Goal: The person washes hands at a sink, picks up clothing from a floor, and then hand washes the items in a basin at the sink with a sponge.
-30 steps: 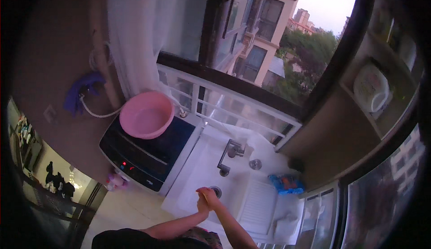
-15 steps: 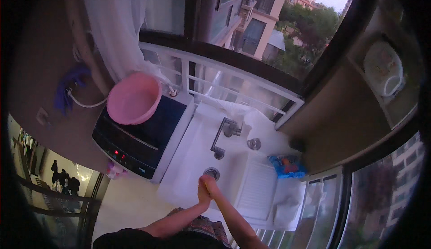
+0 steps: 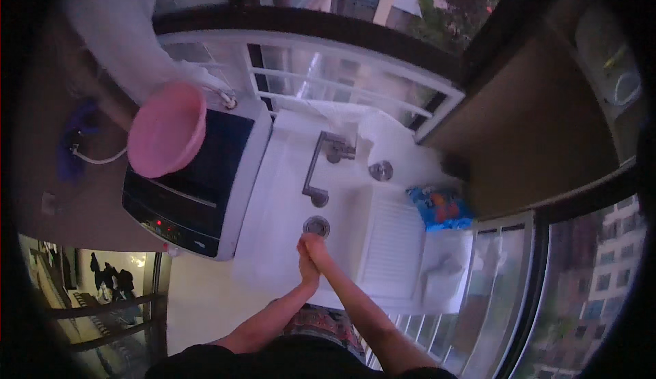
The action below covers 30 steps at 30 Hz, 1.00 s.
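My left hand (image 3: pixel 306 264) and my right hand (image 3: pixel 314 248) are pressed together with fingers closed, over the white sink (image 3: pixel 266 256) just below its metal drain (image 3: pixel 316 226); whether anything is between them is hidden. Above the drain is a dark metal swivel faucet (image 3: pixel 313 170). A small round metal piece (image 3: pixel 380 170) lies on the ledge to its right. The ribbed washboard section (image 3: pixel 383 256) forms the sink's right side, with a blue packet (image 3: pixel 437 207) at its back corner.
A washing machine (image 3: pixel 225 181) with a pink basin (image 3: pixel 164 129) on it stands left of the sink. A purple cloth (image 3: pixel 75 140) and hose hang on the left wall. A white railing (image 3: pixel 342 92) runs behind, windows surround the corner, and a shelf (image 3: pixel 608 58) is at upper right.
The view has tilted down, so the sink, washer and window sit higher in the picture. My clasped hands stay over the sink, appearing slightly higher and further left.
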### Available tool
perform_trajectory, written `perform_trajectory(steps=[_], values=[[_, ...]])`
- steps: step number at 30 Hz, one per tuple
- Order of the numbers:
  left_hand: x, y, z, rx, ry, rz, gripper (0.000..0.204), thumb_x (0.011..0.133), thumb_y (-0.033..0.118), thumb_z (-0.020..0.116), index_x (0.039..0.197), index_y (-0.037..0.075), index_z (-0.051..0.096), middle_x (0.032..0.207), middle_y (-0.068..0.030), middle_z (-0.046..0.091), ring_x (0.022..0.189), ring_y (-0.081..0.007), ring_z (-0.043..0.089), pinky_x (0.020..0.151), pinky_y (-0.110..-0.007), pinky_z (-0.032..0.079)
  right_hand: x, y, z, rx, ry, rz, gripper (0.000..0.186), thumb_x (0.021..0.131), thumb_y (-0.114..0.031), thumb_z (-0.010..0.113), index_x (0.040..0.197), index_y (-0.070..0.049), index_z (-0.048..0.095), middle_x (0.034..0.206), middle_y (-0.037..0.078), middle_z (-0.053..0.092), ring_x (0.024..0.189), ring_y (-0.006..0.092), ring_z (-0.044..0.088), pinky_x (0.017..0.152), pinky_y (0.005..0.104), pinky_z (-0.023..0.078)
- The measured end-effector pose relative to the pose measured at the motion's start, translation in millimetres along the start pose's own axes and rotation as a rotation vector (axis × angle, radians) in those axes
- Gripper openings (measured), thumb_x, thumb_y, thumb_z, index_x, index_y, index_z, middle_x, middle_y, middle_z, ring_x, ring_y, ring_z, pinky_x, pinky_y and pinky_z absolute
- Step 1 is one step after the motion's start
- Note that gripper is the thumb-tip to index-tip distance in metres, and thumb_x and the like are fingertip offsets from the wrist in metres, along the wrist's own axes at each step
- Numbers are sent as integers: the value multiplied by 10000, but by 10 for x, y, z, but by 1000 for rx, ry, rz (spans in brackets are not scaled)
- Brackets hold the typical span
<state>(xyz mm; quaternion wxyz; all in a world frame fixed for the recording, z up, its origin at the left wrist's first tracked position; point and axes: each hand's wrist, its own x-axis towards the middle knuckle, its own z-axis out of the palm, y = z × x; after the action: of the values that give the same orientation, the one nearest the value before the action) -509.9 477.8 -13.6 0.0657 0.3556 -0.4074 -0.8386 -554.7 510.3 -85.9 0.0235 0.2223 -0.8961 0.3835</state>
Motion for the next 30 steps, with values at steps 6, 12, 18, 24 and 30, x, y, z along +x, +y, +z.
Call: perform_trajectory(steps=[6, 12, 18, 24, 30], values=[[41, -58, -315, 580, -206, -41, 498, 938, 424, 191, 1191, 43, 387, 962, -47, 562, 866, -149, 552, 700, -298, 448, 405, -642, -729, 439, -96, 932, 398, 819, -381, 507, 720, -12, 618, 651, 132, 602, 635, 204, 586, 589, 343, 437], [409, -355, -344, 839, -9, 60, 443, 929, 397, 255, 1083, 27, 443, 818, -81, 588, 786, -207, 578, 681, -336, 457, 267, -474, -469, 566, -21, 578, 414, 824, -384, 462, 670, -31, 616, 602, 112, 587, 589, 219, 581, 583, 338, 441], [-170, -338, 312, -136, 11, -287, 545, 915, 483, 227, 1155, 38, 430, 1079, -92, 496, 987, -196, 513, 816, -335, 428, 213, 33, -609, 532, -69, 926, 560, 839, -499, 401, 636, -22, 613, 629, 177, 589, 614, 282, 588, 622, 377, 442], [49, -237, 571, -199, 96, -438, 553, 912, 491, 199, 1150, 60, 450, 1076, -75, 517, 981, -197, 526, 810, -330, 438, 131, -50, -998, 369, 122, 891, 490, 827, -464, 466, 736, 2, 590, 659, 210, 588, 651, 346, 585, 624, 406, 449], [217, -103, 860, -24, -84, -500, 502, 920, 429, 246, 1148, 39, 466, 1096, -81, 531, 1028, -208, 516, 861, -343, 408, 91, -112, -1563, 339, 190, 799, 382, 826, -339, 543, 915, 32, 564, 778, 200, 605, 703, 290, 603, 623, 377, 462]])
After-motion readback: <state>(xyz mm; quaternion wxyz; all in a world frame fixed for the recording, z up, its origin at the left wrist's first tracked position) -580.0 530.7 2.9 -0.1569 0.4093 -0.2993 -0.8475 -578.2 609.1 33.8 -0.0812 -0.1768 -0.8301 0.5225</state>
